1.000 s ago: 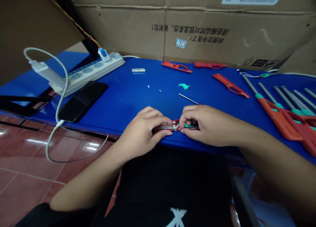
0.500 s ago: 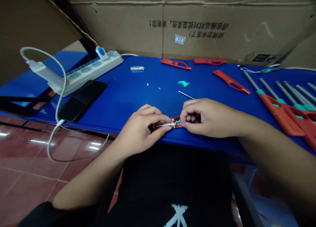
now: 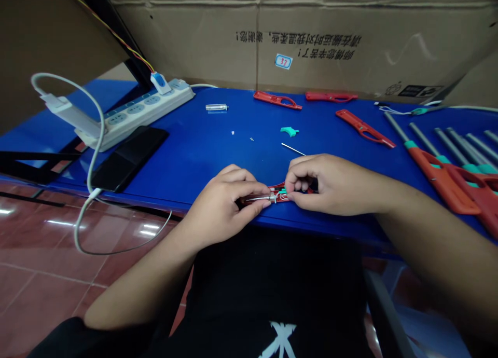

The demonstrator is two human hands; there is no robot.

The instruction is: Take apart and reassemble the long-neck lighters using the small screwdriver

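Observation:
Near the table's front edge, my left hand (image 3: pixel 229 205) is closed round the left part of a red lighter casing (image 3: pixel 277 186) with a clear tube (image 3: pixel 257 197) in it. White wires and a green piece (image 3: pixel 281 191) show in the casing between my hands. My right hand (image 3: pixel 327 184) is pinched at the casing's right part; what its fingertips hold there is too small to make out. Beyond my hands lie a thin metal rod (image 3: pixel 292 149), a green trigger piece (image 3: pixel 289 132), small metal bits (image 3: pixel 251 139), a small white part (image 3: pixel 233 133) and another clear tube (image 3: pixel 216 107).
Red casing halves (image 3: pixel 364 128) lie at the back. Several lighters (image 3: pixel 443 181) with metal barrels are at the right. A black phone (image 3: pixel 130 158), a power strip (image 3: pixel 140 114) and a white cable (image 3: pixel 101 135) occupy the left. A cardboard box (image 3: pixel 194 41) stands behind.
Both hands keep nearly the same place and grip. My right hand has shifted very slightly, and a little more green shows beside its fingertips.

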